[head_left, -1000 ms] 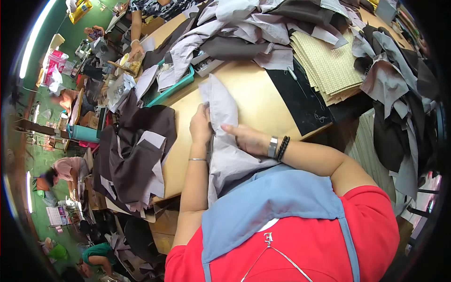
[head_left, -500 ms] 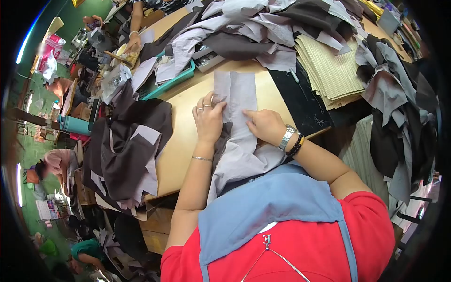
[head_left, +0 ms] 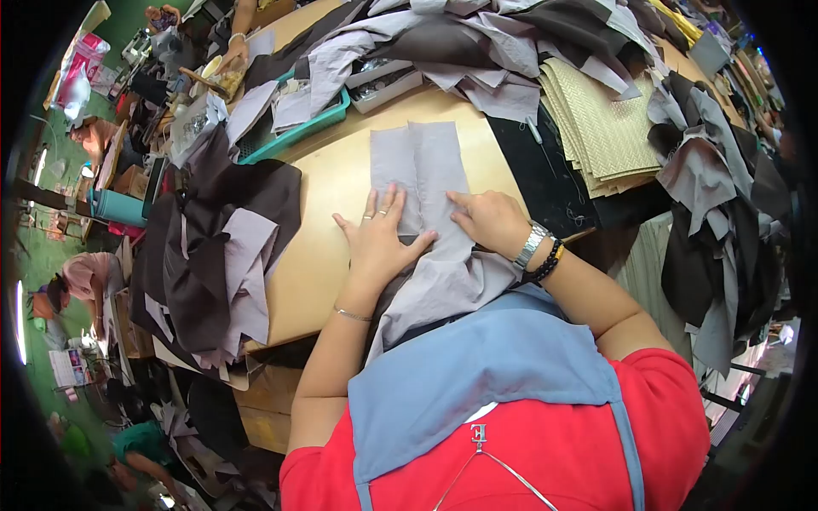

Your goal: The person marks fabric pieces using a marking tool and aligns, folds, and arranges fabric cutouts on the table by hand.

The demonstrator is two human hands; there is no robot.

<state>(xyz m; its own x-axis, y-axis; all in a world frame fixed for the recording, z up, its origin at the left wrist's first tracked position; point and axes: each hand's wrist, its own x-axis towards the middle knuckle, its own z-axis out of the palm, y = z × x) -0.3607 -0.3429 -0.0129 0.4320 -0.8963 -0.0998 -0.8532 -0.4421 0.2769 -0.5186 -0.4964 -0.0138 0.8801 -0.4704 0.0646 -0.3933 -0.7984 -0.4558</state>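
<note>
A light grey-lilac cloth lies flat on the wooden table, with a seam running down its middle. Its near part is bunched against the blue apron. My left hand rests on the cloth's left side, fingers spread, with part of the palm over a darker piece beneath. On the right side of the cloth, my right hand presses with an extended index finger; its other fingers are curled under and partly hidden.
Dark and lilac cloth pieces lie at the left. A teal basket, a heap of cloth and stacked cream woven sheets are beyond. A pointed tool lies on black material. A co-worker's hand shows at top left.
The cloth has been opened out from a narrow fold and laid flat. My left hand has moved down and spread its fingers. My right hand has shifted from the middle to the cloth's right side.
</note>
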